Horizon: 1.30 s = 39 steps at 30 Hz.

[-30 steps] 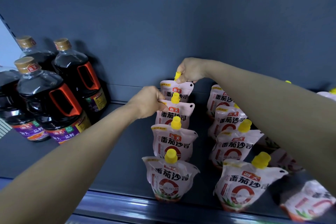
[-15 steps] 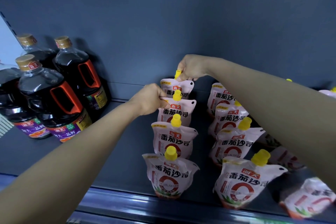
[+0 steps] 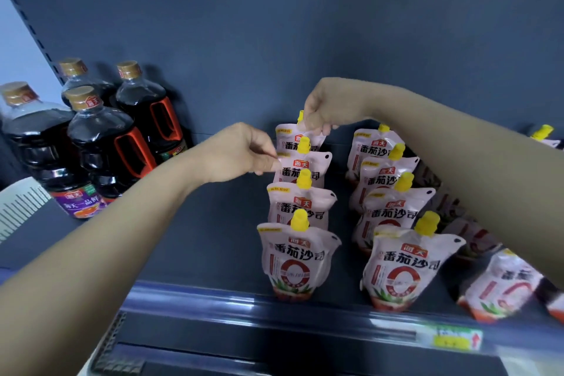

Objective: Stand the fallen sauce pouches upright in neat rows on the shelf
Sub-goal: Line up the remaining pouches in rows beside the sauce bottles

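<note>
White sauce pouches with yellow caps stand in two rows on the dark shelf (image 3: 213, 241). In the left row, my right hand (image 3: 323, 110) pinches the top edge of the rearmost pouch (image 3: 290, 139). My left hand (image 3: 244, 152) pinches the left top corner of the second pouch from the back (image 3: 305, 169). Two more pouches (image 3: 297, 259) stand in front of them. The right row (image 3: 399, 265) has several upright pouches. Further right, pouches (image 3: 500, 287) lean or lie partly hidden under my right forearm.
Several large dark soy sauce bottles (image 3: 100, 146) with red handles stand at the left of the shelf. The shelf's back wall (image 3: 274, 40) is close behind the pouches. A price rail with a yellow label (image 3: 451, 340) runs along the front edge.
The view has shifted so the shelf sits lower and more to the right. Both hands stay on the two rear pouches of the left row, which stand a little straighter.
</note>
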Motion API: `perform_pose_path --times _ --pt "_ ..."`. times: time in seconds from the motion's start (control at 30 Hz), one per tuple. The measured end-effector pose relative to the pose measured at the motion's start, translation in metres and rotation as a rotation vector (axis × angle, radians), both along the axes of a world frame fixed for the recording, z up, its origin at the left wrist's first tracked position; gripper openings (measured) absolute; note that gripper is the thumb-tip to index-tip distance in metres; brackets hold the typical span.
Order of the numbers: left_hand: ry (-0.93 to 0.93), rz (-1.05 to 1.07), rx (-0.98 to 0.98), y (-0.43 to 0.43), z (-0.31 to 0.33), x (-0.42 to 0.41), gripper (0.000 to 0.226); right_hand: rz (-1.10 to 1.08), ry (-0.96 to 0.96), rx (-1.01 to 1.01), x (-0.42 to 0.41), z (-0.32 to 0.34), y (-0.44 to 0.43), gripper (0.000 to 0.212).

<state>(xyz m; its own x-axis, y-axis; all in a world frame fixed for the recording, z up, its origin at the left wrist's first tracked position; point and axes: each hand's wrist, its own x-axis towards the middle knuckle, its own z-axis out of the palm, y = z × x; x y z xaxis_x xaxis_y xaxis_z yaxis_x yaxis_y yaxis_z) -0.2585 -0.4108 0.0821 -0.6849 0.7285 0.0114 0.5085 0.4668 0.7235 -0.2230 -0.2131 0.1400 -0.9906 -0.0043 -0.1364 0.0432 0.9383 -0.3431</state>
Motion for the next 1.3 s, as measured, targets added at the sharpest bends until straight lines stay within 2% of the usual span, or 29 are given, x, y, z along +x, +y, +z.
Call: perform_pose_path --times 0.03,0.13,0.2,0.23,0.3,0.37,0.5,0.67,1.0,1.13,1.2,1.3 --pt "-0.052 -0.068 -0.041 -0.005 0.002 0.006 0.003 0.018 -0.062 -0.031 0.007 0.001 -0.005 0.018" --pt "-0.128 -0.231 -0.213 -0.019 0.002 0.019 0.036 0.048 -0.215 -0.053 0.025 0.002 -0.018 0.024" --pt "-0.155 -0.297 -0.308 -0.025 -0.001 0.028 0.047 0.052 -0.292 -0.037 0.034 -0.003 -0.027 0.032" --pt "-0.174 -0.322 -0.333 -0.026 -0.003 0.033 0.045 0.053 -0.330 -0.025 0.039 -0.007 -0.032 0.036" --pt "-0.174 -0.352 -0.345 -0.026 -0.011 0.043 0.028 0.047 -0.374 0.010 0.046 -0.018 -0.042 0.039" --pt "-0.077 -0.323 -0.323 -0.024 -0.020 0.051 0.011 0.027 -0.322 0.064 0.051 -0.029 -0.049 0.036" --pt "-0.035 -0.231 -0.214 -0.022 -0.030 0.059 0.016 -0.009 -0.219 0.161 0.055 -0.036 -0.053 0.029" --pt "-0.030 -0.225 -0.220 -0.026 -0.028 0.064 0.017 0.004 -0.202 0.248 0.058 -0.035 -0.060 0.028" --pt "-0.025 -0.192 -0.208 -0.025 -0.031 0.058 0.015 -0.053 -0.165 0.211 0.067 -0.035 -0.062 0.033" --pt "0.026 -0.233 -0.284 -0.027 -0.027 0.056 0.012 -0.163 -0.120 -0.030 0.081 -0.016 -0.051 0.030" --pt "0.056 -0.266 -0.320 -0.027 -0.020 0.057 0.013 -0.206 -0.067 -0.076 0.093 -0.003 -0.042 0.028" --pt "0.051 -0.228 -0.194 -0.025 -0.003 0.061 0.013 -0.244 -0.036 -0.010 0.111 0.013 -0.025 0.024"
